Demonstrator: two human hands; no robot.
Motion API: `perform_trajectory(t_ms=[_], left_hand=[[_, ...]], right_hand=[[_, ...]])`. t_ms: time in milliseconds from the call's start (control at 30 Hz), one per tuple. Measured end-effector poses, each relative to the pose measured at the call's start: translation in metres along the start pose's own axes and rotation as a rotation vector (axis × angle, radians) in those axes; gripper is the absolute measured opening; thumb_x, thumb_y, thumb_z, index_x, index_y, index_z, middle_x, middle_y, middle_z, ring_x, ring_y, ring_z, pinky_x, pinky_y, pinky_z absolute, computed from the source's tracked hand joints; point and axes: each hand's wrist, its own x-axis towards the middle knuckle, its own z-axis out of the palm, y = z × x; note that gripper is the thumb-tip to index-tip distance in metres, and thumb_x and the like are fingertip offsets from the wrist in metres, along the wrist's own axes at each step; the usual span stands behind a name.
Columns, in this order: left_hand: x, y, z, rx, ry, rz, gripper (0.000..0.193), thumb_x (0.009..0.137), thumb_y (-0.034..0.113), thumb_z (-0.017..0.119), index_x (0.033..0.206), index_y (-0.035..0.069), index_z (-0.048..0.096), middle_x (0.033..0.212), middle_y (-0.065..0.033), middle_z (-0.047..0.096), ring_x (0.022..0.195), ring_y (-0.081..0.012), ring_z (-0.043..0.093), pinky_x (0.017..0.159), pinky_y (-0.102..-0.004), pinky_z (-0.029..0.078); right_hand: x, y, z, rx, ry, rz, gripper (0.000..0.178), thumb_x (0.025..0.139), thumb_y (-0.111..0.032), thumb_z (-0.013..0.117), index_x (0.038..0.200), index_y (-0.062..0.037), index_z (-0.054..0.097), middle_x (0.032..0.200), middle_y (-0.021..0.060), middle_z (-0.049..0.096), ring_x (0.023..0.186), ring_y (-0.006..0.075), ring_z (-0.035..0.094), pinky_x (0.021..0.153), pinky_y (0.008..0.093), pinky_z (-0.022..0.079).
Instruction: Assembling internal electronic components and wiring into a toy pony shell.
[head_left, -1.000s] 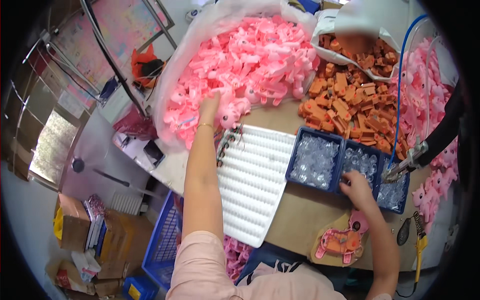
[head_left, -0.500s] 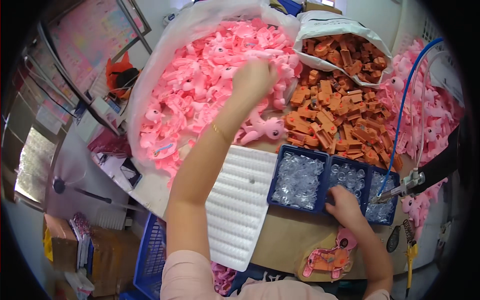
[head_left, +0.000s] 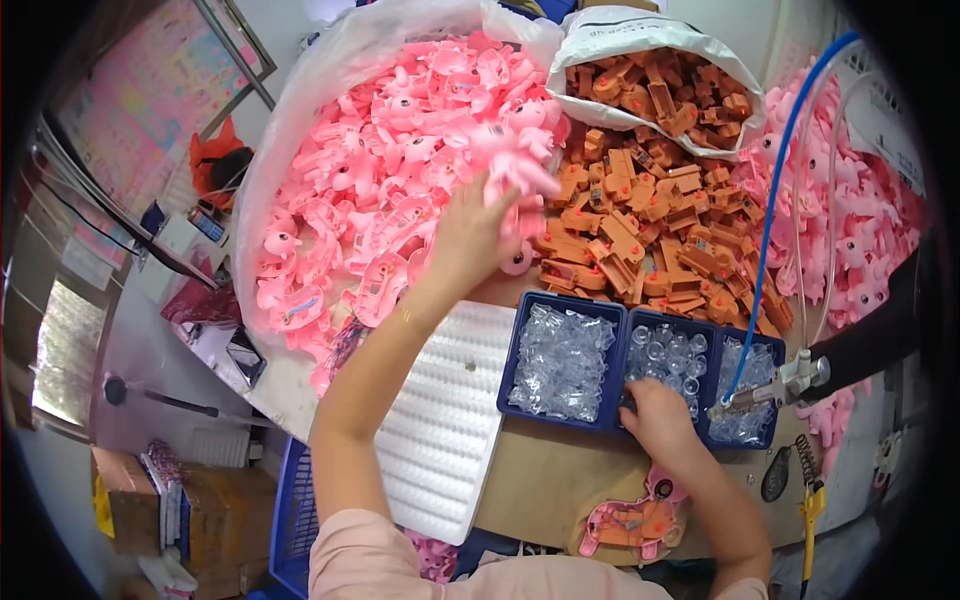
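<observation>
My left hand (head_left: 468, 232) is raised over the front of the pink heap, closed on a pink toy pony piece (head_left: 512, 165) that is smeared by motion. My right hand (head_left: 662, 420) reaches into the middle compartment of a blue divided tray (head_left: 612, 423), among small clear round plastic parts (head_left: 665, 352). Its fingers are curled, and the fingertips are hidden there. Below that forearm lies a pink pony half shell (head_left: 598, 520) with an orange box-like insert (head_left: 655, 522) in it, on the brown table.
Pink pony shells (head_left: 350, 170) fill a big clear bag at the back left. Orange inserts (head_left: 640, 230) are heaped behind the tray, below a white bag (head_left: 640, 30). A white ridged sheet (head_left: 440, 420) lies left of the tray. At right hangs a metal-tipped tool (head_left: 790, 382) with a blue hose.
My left hand has drawn back from the pink heap, and a pony piece now shows in its grip. My right hand stays at the middle compartment. The whole view has shifted slightly.
</observation>
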Motion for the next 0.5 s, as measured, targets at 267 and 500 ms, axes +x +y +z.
perform_trajectory(t_ms=[267,500], left_hand=[[-0.050,0.024,-0.042,-0.356,-0.281,-0.438,0.061,0.067,0.032,0.072,0.116,0.003,0.051,0.106,-0.0223,0.056,0.097,-0.0361,0.057,0.080,-0.0416,0.047],[-0.042,0.027,0.013,-0.001,-0.227,-0.276,0.060,0.070,0.029,0.072,0.114,-0.005,0.049,0.095,-0.0216,0.061,0.087,-0.0390,0.059,0.074,-0.0401,0.049]], right_hand=[[0.001,0.015,0.009,0.204,0.027,0.025,0.027,0.070,-0.013,0.064,0.092,0.0039,0.062,0.087,0.0207,0.062,0.086,0.0350,0.060,0.076,0.0394,0.048],[-0.017,0.002,0.013,0.006,0.239,-0.004,0.029,0.070,-0.011,0.064,0.097,0.0010,0.059,0.090,0.0184,0.061,0.086,0.0344,0.059,0.074,0.0403,0.048]])
